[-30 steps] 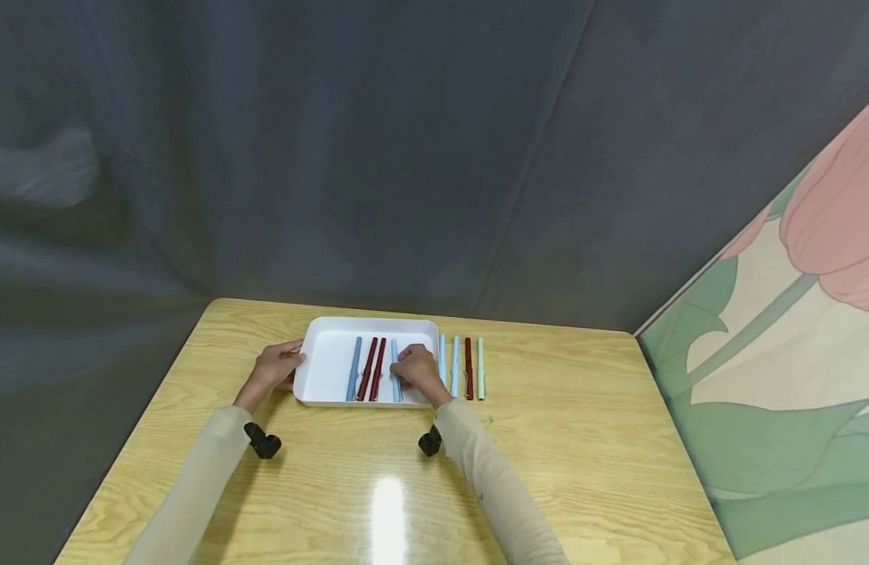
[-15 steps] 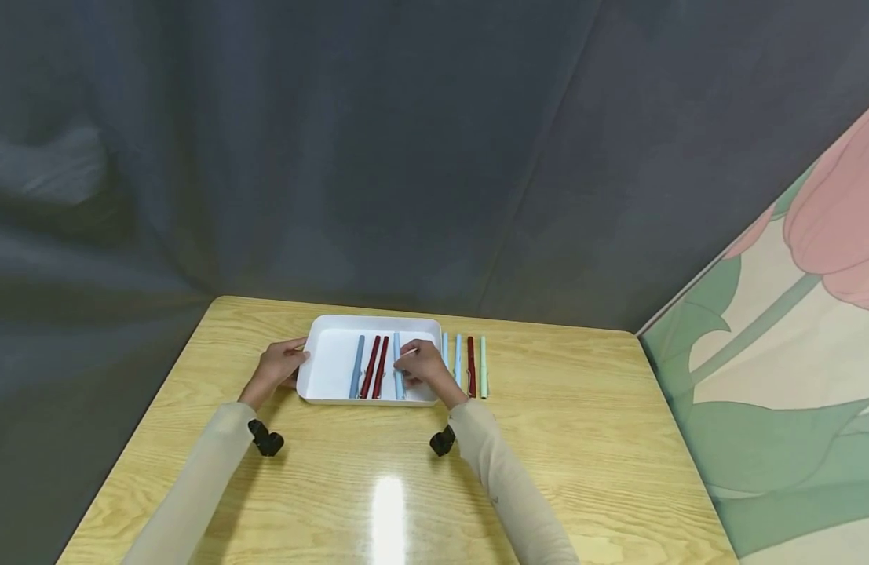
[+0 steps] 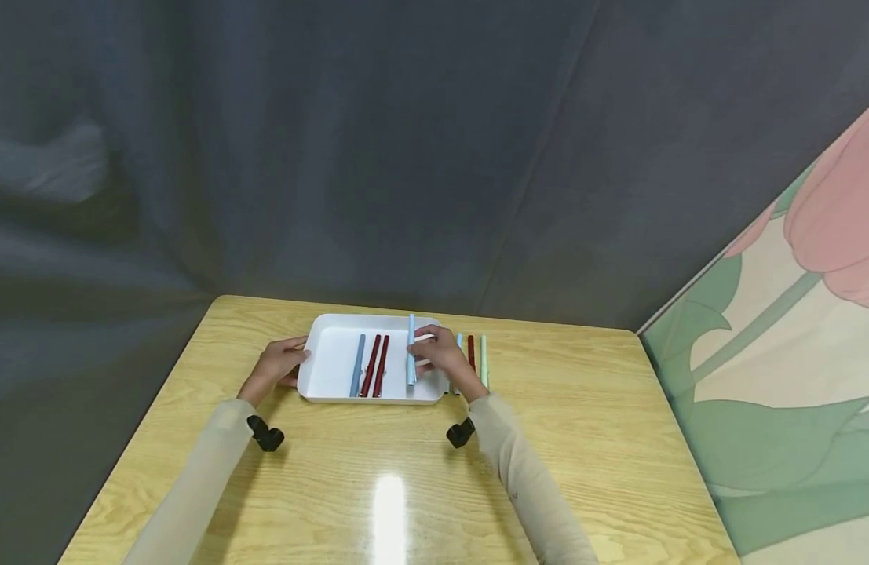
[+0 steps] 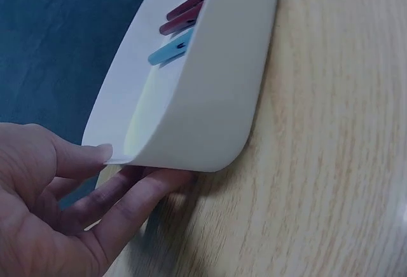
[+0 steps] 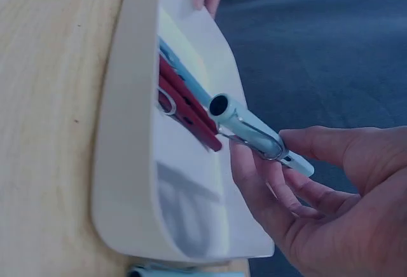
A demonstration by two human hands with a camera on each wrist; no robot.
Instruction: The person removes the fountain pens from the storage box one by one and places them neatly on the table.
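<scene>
My left hand (image 3: 277, 362) grips the left end of a white tray (image 3: 324, 361); in the left wrist view the thumb lies on the rim and fingers reach under the wall. With thumb and fingers my right hand (image 3: 444, 353) pinches a light blue pen (image 5: 257, 134) with a metal clip, raised over the right part of the tray. Inside the tray lie a greyish-blue pen (image 3: 357, 366) and, to its right, two dark red pens (image 3: 370, 366), side by side. The right wrist view shows the held pen tilted, one round end towards the camera.
Just right of the tray, a light blue pen (image 3: 459, 343), a dark red pen (image 3: 471, 351) and a pale green pen (image 3: 484, 359) lie on the wooden table (image 3: 582, 424), partly behind my right hand. A dark curtain (image 3: 406, 157) hangs along the table's back edge.
The light blue pen, earlier lying in the tray under my right hand, is now lifted and has shifted right with that hand. My left hand still holds the tray's end.
</scene>
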